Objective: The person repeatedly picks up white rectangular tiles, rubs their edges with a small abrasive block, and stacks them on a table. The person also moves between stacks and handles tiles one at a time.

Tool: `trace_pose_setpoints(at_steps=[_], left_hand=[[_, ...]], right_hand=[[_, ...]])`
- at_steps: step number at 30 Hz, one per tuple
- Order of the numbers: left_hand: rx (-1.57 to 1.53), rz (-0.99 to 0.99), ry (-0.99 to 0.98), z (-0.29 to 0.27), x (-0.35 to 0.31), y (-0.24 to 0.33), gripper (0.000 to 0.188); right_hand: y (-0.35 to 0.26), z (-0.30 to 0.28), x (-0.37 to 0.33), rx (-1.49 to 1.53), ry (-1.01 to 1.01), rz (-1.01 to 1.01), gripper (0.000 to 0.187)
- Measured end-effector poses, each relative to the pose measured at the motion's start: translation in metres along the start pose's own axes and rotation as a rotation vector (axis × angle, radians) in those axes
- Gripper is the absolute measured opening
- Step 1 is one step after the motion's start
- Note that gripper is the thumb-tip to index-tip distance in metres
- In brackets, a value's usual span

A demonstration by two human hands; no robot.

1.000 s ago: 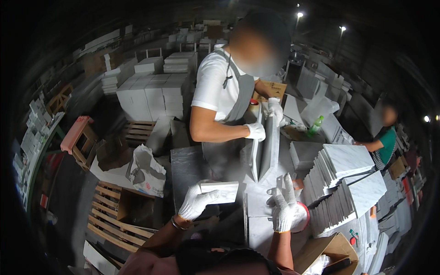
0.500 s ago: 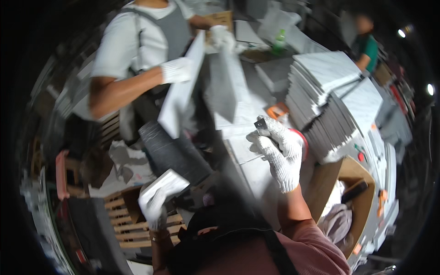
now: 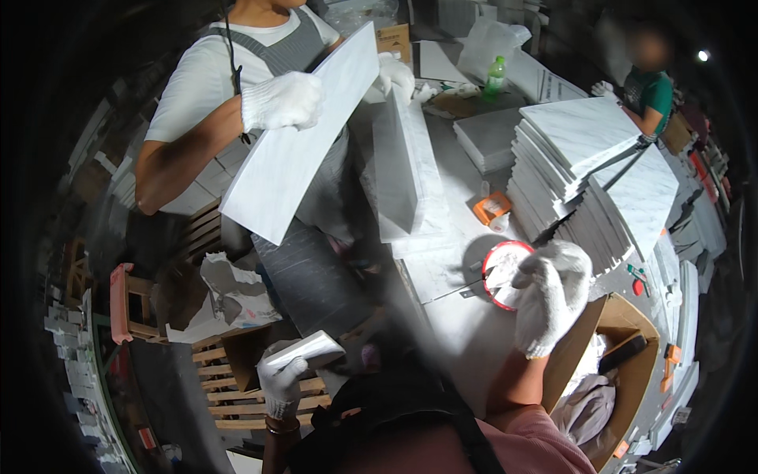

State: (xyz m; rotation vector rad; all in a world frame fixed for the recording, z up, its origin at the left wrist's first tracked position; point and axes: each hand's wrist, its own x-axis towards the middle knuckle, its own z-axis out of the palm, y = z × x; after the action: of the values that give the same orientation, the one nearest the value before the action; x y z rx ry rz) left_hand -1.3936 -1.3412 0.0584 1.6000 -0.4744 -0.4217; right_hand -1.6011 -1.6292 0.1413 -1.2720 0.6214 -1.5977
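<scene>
My left hand (image 3: 282,384), in a white knit glove, grips a small white slab (image 3: 304,350) at the lower left. My right hand (image 3: 554,292), gloved the same way, is beside a red-rimmed tub (image 3: 505,272) of white material, partly covering its right side. Its fingers are curled together; whether something is between them is hidden. A small dark flat piece (image 3: 472,289) shows just left of the tub. Below the tub spreads a pale tabletop (image 3: 450,324).
Across from me a co-worker's gloved hand (image 3: 283,101) holds a long white panel (image 3: 308,134); another marbled panel (image 3: 399,162) stands on edge. Stacked marbled slabs (image 3: 576,134), an orange box (image 3: 493,208), a green bottle (image 3: 494,77) and a cardboard box (image 3: 553,379) with cloth surround the table.
My right hand has moved right and down to the tub; the dark piece is no longer visible in its fingers. The co-worker's panel has turned its broad face toward me.
</scene>
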Motion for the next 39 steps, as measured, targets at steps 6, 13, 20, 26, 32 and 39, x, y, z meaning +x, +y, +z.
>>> trace_pose_setpoints(at_steps=[6,13,20,26,32,39], left_hand=[[0.031,-0.078,-0.099,0.015,0.004,0.006,0.04],[0.191,0.102,-0.302,0.03,0.021,0.006,0.045],[-0.016,0.02,-0.356,0.046,0.037,0.01,0.043],[-0.077,0.011,-0.462,0.064,0.047,0.014,0.042],[-0.102,0.007,-0.459,0.055,0.051,0.006,0.041],[-0.136,-0.034,-0.489,0.068,0.057,0.009,0.039]], right_hand=[[0.001,-0.015,-0.002,0.125,-0.021,-0.064,0.017],[-0.013,-0.028,0.015,0.087,0.019,-0.29,0.022],[-0.043,-0.019,0.048,0.088,-0.002,-0.003,0.039],[0.005,-0.079,0.118,0.589,0.246,-0.065,0.029],[-0.048,-0.05,0.118,0.525,0.245,-0.1,0.049],[-0.101,0.002,0.057,-0.038,-0.238,-0.298,0.058]])
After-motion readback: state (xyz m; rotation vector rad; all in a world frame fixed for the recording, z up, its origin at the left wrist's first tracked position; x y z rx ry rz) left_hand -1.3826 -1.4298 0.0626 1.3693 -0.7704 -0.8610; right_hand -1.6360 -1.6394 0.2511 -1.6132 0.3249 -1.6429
